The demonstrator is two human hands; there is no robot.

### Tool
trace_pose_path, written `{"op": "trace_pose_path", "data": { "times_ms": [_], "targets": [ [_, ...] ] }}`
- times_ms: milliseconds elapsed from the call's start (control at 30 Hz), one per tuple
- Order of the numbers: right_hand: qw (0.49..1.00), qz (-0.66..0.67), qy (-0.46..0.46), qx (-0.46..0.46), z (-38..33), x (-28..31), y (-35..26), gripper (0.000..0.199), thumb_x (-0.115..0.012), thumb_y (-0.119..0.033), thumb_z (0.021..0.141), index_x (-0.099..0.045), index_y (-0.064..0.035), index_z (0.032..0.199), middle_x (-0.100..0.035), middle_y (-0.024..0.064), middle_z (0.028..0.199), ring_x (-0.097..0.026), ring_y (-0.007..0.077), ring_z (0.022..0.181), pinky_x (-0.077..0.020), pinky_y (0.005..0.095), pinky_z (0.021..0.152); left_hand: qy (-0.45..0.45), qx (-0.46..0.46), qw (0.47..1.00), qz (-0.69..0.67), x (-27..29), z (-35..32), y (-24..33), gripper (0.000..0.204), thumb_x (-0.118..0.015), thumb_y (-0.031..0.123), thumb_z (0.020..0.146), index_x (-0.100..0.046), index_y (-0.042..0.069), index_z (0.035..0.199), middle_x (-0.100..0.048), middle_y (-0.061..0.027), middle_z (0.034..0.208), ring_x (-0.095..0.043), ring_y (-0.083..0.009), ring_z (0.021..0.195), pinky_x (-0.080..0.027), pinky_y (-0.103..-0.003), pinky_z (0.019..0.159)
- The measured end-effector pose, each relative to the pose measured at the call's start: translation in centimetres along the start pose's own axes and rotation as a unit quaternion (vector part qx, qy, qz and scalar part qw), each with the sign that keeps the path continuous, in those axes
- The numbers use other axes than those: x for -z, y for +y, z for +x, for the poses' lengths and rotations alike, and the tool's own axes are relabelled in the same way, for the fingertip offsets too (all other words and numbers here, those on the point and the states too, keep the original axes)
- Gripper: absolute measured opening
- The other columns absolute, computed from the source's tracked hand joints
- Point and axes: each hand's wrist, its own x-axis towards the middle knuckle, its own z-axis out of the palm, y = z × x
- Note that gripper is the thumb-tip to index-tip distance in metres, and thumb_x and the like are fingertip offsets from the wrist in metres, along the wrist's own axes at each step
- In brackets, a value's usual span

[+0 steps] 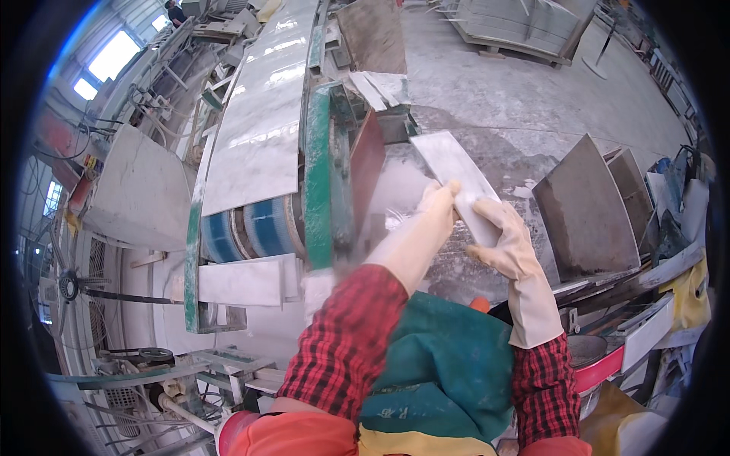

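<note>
The white strip looks like smooth stone with a soft sheen, beside cream gloves of matt, rubbery material, plaid sleeves of soft woven cloth and a creased green apron that seems coated and dull. The long slab is polished, stone-like and glossy with bright reflections, next to a metal-looking frame whose green paint is scuffed and chalky. The floor resembles rough concrete, dusty and damp in patches, while the grey-brown panel appears flat and matt.
</note>
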Motion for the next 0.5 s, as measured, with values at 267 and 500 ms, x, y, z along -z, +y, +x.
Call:
{"op": "trace_pose_path", "data": {
  "times_ms": [267, 500],
  "targets": [
    [0.965, 0.197, 0.164, -0.045, -0.7, 1.3, 3.9, 0.057, -0.078, -0.023, 0.079, -0.057, -0.0069, 0.130, -0.055, 0.0183, 0.134, -0.047, 0.0297, 0.129, -0.0340, 0.0386, 0.111, 0.151, -0.235, 0.957, -0.075, 2.4, -7.5, 15.1, 0.031, -0.047, 0.011, 0.099, -0.045, -0.004, 0.127, -0.055, -0.0198, 0.127, -0.059, -0.0278, 0.112, -0.052, -0.039, 0.095],
    [0.885, 0.316, 0.278, -0.201, -5.3, 6.1, 8.6, 0.051, -0.071, -0.022, 0.089, -0.056, -0.0006, 0.132, -0.057, 0.0134, 0.132, -0.052, 0.0212, 0.124, -0.0375, 0.0315, 0.105, 0.151, -0.313, 0.935, -0.070, 25.2, -16.8, 24.5, 0.030, -0.050, 0.017, 0.100, -0.048, 0.001, 0.125, -0.062, -0.0124, 0.112, -0.066, -0.0251, 0.094, -0.061, -0.032, 0.070]
  ]
}}
